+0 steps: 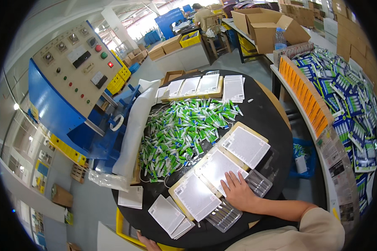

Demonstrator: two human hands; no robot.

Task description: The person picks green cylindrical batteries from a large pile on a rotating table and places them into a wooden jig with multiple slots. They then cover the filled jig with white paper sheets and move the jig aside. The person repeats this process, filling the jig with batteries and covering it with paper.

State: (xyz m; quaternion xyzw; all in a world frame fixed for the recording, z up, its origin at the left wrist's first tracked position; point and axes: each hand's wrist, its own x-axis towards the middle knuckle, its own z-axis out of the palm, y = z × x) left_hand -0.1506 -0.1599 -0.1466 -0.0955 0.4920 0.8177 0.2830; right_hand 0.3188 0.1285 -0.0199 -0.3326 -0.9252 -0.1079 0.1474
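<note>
The right grip (238, 193) lies open, fingers spread, on the middle white card (217, 165) in the cream tray (207, 184); whether the left grip (148, 243), partly cut off, holds anything cannot be told. The card looks light, thin and creasable, best taken by its edges. Green-and-white tubes (180, 136) heap the round black surface (276, 131); a blue machine (50, 98) stands left.

Right hand (238, 195): palm down, fingers (233, 178) slightly spread, pointing forward
Right forearm (282, 208): bare, angled in from the right
Left hand (148, 243): low, mostly cropped; grip unclear
</note>
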